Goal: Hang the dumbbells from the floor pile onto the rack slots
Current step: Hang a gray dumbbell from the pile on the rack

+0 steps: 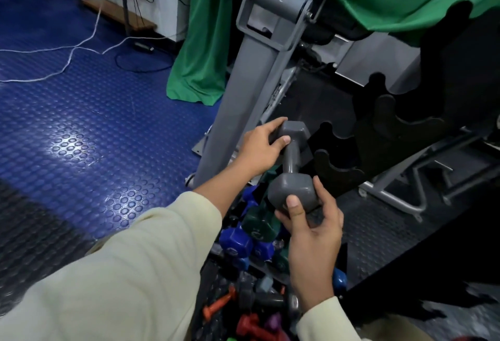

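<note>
Blue studded floor point(94, 129) on the left, green cloth point(205, 51) draped behind a grey frame leg point(243, 91). Left hand point(259, 151) fingers wrapped on the far head of a grey dumbbell point(292, 167), right hand point(313, 229) gripping the near head (thumb on top). Held above the floor pile point(251, 235), just beside the black rack point(378, 135) slots.

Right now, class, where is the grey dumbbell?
In the head view, the grey dumbbell is centre frame, held at its two heads by the left hand and right hand, above the floor pile, beside the black rack.
</note>
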